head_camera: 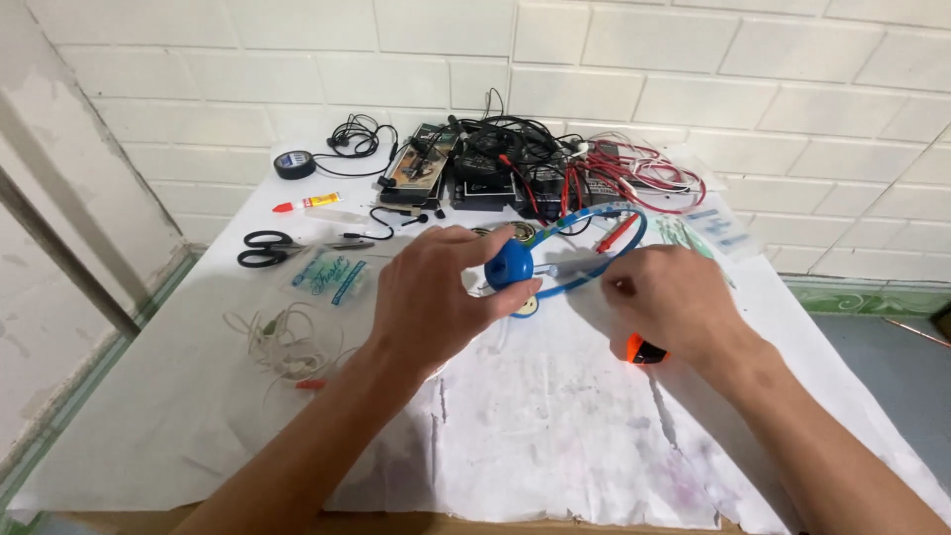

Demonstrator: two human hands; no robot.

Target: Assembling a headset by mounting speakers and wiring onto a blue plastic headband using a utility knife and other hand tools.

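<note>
Over the middle of the bench point(555, 446), I have my left hand point(436, 297) pinching the blue earcup point(511, 264) of a blue headset point(584, 248), grip closed around it. My right hand point(669, 302) is closed on an orange-handled tool point(646, 349), its tip just beside the earcup.

Risk, as I judge it: the tip could slip off the rounded cup and jab my left fingers, or the thin headband could twist.

Left of the earcup lies a clear packet with teal print point(332, 277); beyond that, a small yellow glue tube with red cap point(307, 203). Behind the earcup sit dark flat boxes point(475, 183) under tangled wires.
</note>
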